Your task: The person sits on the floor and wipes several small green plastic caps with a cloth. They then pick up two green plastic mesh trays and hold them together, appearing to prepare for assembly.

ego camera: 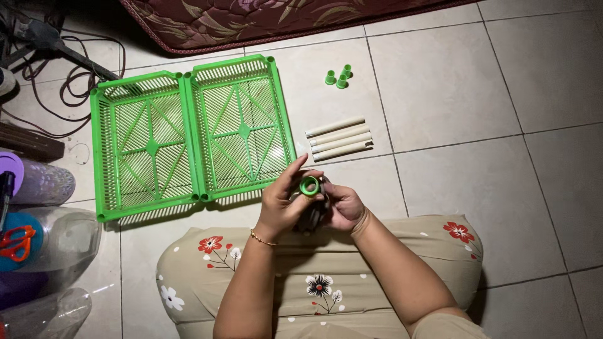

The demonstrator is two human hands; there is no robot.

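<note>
A tiled floor [452, 81] is seen from above. A small green ring-shaped cap [309, 186] is held between the left hand [281, 204] and the right hand [342, 207], above a floral cushion [314, 276]. Two green plastic trays [188, 135] are laid side by side just beyond the hands. Four cream tubes [339, 138] are lined up beside the trays, and three small green caps [338, 76] are grouped farther off.

a home: tiled floor [477, 94], patterned mattress [264, 19]

Right of the trays [188, 138], bare tiles [465, 94] lay open past the tubes [339, 139] and caps [338, 76]; cables [69, 81] crowded their left.
</note>
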